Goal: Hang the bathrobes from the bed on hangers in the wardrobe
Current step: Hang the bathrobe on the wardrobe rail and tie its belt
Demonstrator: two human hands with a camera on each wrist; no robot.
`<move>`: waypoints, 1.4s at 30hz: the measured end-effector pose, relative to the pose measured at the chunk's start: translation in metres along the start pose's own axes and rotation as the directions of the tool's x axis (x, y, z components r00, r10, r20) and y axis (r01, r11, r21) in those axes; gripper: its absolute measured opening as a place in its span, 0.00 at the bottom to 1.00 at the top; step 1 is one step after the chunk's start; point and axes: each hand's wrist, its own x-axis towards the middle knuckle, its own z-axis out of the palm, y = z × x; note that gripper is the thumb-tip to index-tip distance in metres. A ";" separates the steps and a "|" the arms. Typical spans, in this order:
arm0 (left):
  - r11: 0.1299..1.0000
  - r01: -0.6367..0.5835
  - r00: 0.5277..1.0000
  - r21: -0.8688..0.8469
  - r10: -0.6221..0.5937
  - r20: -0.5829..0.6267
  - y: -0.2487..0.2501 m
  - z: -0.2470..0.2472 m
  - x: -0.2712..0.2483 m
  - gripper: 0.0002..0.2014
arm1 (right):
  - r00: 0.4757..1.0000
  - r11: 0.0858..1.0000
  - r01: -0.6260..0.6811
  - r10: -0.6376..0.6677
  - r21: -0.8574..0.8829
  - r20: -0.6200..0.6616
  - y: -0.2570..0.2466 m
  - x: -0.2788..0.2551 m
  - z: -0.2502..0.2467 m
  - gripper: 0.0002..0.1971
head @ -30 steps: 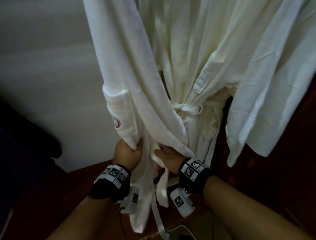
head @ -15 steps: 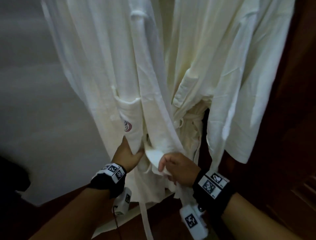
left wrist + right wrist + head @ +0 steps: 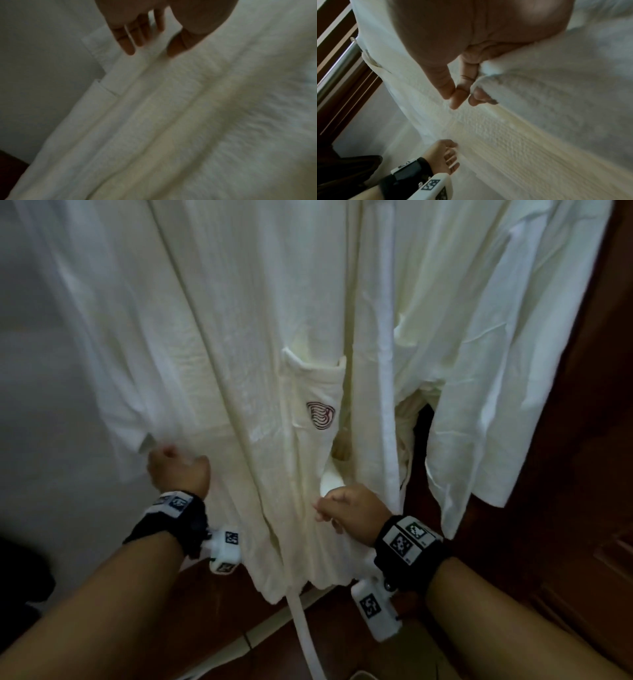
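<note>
A white bathrobe hangs in front of me, its chest pocket marked with a red logo. A second white bathrobe hangs just behind it on the right, belt tied. My right hand pinches the front edge of the near robe below the pocket; in the right wrist view thumb and fingers close on a fold of the cloth. My left hand lies against the robe's left side near a sleeve cuff. In the left wrist view its fingers are loosely straight on the fabric and hold nothing.
A loose belt dangles from the near robe toward the dark wooden floor. A white wall is on the left, a brown wardrobe panel on the right. A metal rail shows in the right wrist view.
My left hand let go of the robe by the pocket and moved left to the sleeve side. My right hand kept its pinch on the front edge. The robe now hangs spread flatter.
</note>
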 end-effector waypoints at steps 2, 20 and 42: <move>0.994 0.108 0.984 0.029 -0.111 0.140 -0.014 -0.004 0.024 0.38 | 1.000 0.999 -0.020 0.020 0.029 0.000 -0.004 0.005 0.011 0.16; 0.967 -0.060 0.781 -0.248 0.200 0.592 -0.020 -0.055 -0.023 0.16 | 0.991 0.926 -0.045 -0.007 -0.375 -0.134 -0.005 0.051 0.115 0.13; 0.888 0.031 0.938 0.458 -0.185 0.295 -0.185 -0.134 0.049 0.12 | 0.917 0.867 -0.290 0.131 -0.405 -0.376 0.002 0.036 0.069 0.10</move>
